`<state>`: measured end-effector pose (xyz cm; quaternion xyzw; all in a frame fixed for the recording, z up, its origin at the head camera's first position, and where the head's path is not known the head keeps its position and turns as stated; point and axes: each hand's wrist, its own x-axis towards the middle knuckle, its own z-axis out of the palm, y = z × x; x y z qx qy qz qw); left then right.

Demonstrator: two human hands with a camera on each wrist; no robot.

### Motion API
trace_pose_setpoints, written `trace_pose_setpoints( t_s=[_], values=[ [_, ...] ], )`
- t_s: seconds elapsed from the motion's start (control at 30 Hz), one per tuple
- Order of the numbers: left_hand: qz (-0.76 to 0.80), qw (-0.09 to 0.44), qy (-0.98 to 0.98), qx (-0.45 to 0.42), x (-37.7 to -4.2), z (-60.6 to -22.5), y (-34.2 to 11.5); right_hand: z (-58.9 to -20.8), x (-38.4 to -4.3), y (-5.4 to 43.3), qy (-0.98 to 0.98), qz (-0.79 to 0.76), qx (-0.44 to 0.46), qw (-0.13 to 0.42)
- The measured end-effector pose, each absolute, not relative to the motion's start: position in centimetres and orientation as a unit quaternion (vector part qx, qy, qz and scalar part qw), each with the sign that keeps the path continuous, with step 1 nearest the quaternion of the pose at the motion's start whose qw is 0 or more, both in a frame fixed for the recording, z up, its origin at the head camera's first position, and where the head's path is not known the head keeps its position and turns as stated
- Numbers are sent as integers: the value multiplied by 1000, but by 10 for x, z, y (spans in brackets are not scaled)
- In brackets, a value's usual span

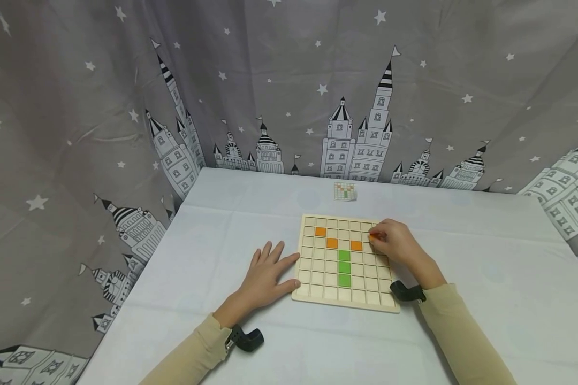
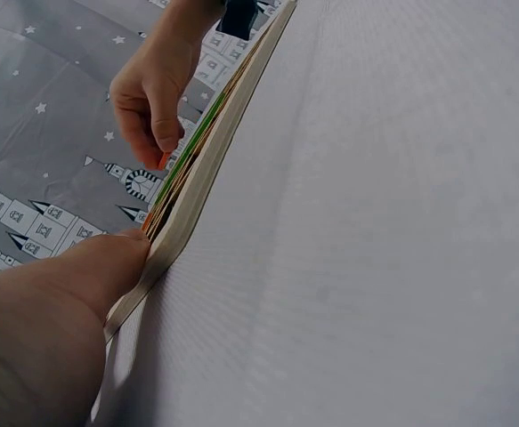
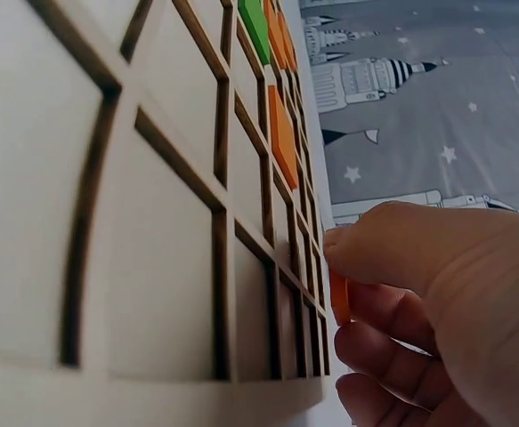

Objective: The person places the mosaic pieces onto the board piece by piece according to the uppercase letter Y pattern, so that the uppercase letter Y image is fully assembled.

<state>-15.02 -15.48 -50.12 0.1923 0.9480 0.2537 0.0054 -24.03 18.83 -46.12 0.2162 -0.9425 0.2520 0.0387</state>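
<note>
A wooden grid board [image 1: 345, 305] lies flat on the table. Three green square tiles [image 1: 344, 267] form a column in its middle cells, and three orange tiles sit above: one at upper left [image 1: 320, 231], one nearer the middle [image 1: 332, 243], one to the right [image 1: 356, 246]. Over the upper right cells, my right hand [image 1: 396, 243] pinches another orange tile [image 3: 340, 298] between thumb and fingers. My left hand [image 1: 262, 280] rests spread on the cloth, thumb and forefinger touching the board's left edge; in the left wrist view the thumb [image 2: 99, 271] lies against that edge.
Behind the board lies a small card [image 1: 344, 191] printed with a grid of orange and green squares. A white cloth [image 1: 212, 224] covers the table. A grey curtain [image 1: 279, 80] with castles and stars hangs along the back and left. Both wrists wear black straps.
</note>
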Motion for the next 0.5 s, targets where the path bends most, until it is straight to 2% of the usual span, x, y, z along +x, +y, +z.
trace_pose_setpoints(
  t_s=[0.5],
  values=[
    [254, 3, 948, 194, -151, -503, -155, -463, -245, 178, -944, 243, 221, 20]
  ],
)
